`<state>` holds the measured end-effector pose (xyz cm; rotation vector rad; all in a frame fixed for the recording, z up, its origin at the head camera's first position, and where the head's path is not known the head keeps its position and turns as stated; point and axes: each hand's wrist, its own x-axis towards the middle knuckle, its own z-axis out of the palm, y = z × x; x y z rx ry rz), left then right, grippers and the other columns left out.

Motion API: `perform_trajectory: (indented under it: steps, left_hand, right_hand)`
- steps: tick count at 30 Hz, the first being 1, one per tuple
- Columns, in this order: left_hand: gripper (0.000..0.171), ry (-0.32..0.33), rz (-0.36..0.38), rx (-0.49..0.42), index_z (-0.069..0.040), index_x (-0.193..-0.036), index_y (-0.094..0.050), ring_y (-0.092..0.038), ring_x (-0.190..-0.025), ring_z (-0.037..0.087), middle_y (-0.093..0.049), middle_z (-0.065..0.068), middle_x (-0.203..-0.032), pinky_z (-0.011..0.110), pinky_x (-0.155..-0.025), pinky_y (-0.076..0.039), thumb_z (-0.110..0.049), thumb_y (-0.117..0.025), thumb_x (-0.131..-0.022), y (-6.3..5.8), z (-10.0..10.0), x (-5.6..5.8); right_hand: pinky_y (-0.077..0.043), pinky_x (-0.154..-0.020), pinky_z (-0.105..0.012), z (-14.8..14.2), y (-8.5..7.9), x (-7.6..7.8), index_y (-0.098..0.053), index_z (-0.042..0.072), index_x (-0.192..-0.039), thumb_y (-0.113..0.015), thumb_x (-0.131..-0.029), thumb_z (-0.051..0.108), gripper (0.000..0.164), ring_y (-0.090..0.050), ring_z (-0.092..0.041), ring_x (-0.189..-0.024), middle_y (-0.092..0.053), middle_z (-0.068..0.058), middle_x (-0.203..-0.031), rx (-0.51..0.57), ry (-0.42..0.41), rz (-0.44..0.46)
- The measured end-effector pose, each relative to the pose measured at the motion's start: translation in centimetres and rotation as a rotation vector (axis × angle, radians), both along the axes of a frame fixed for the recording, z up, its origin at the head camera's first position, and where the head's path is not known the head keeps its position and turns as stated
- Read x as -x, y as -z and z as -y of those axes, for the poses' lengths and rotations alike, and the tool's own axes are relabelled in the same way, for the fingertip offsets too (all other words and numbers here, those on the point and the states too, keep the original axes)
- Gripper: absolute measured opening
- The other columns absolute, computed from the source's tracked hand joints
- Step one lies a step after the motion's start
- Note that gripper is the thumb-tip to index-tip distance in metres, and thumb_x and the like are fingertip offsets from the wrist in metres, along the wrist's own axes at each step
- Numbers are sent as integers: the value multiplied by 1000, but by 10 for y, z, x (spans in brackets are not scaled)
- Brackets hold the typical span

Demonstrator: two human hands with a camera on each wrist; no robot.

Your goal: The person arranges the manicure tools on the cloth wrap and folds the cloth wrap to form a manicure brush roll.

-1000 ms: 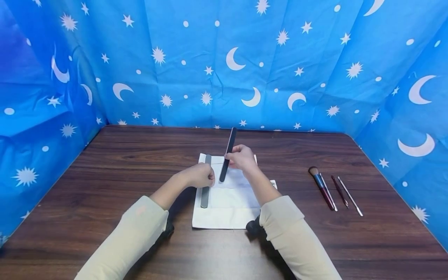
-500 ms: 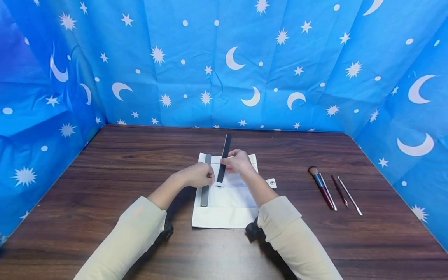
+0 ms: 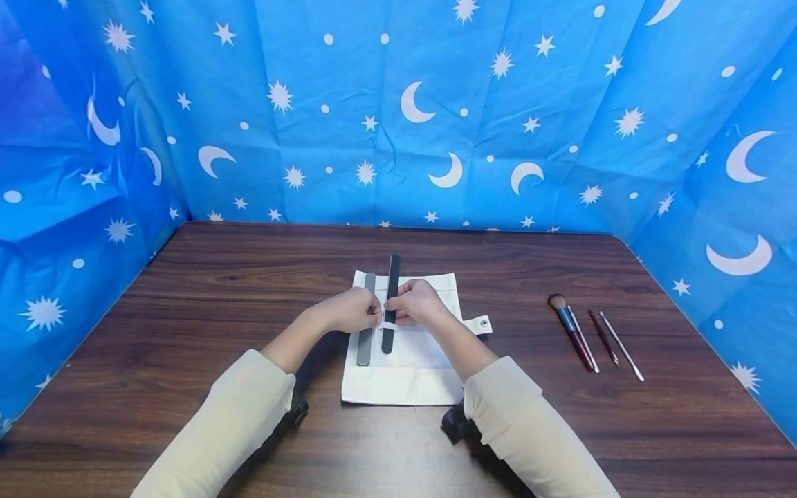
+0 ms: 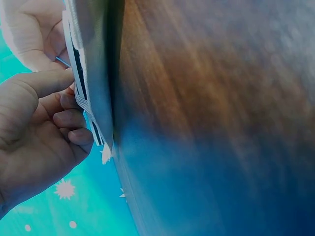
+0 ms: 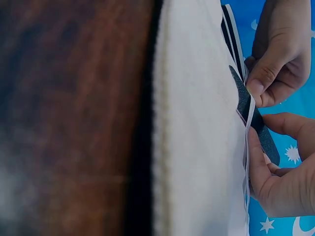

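A white fabric tool roll (image 3: pixel 405 387) lies spread on the table. My right hand (image 3: pixel 422 303) pinches a black nail file (image 3: pixel 394 273) between thumb and fingers. The file passes under a white elastic band (image 3: pixel 389 326) on the roll, its lower end showing below the band. With thumb and finger, my left hand (image 3: pixel 355 310) pinches that elastic, held raised at the file in the right wrist view. Beneath the left hand, a grey nail file (image 3: pixel 364 349) lies along the roll's left side, its middle hidden in the head view.
To the right lie a makeup brush (image 3: pixel 571 332), a thin silvery tool (image 3: pixel 584 339), a dark red-handled tool (image 3: pixel 602 339) and a metal stick tool (image 3: pixel 621 346). A snap strap (image 3: pixel 479 324) sticks out from the roll. Blue star-patterned cloth (image 3: pixel 398 138) surrounds the wooden table (image 3: pixel 218 290).
My right hand has brought the black nail file left and toward me, and its lower end has slid under the elastic band. My left hand has stayed in place.
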<state>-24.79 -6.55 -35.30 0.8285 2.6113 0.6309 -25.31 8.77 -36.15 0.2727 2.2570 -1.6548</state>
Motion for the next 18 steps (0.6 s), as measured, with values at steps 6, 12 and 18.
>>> perform_trajectory:
  steps: [6,12,18]
  left_hand:
    - [16,9,-2,-8,-9,-74,-63,-41,-53,8,-49,-4,-58,21,-53,-33,-7,-57,-88,1,1,1]
    - [17,3,6,-31,-7,-72,-62,-41,-52,9,-47,-4,-58,22,-53,-34,-5,-57,-87,0,2,0]
    - [18,20,-10,-33,-8,-70,-61,-41,-52,9,-47,-4,-58,22,-53,-34,-5,-56,-87,-1,2,-1]
  right_hand:
    - [-51,-56,-25,-3,3,0,-51,-1,-102,-64,-81,2,25,-57,-15,-58,-60,-11,-77,42,-12,-8]
    - [-48,-51,-24,-9,8,5,-52,2,-105,-51,-93,12,15,-52,-13,-53,-53,-8,-70,172,-12,20]
    - [-49,-52,-24,-11,7,5,-54,0,-99,-44,-94,6,12,-52,-13,-53,-52,-8,-70,176,-48,43]
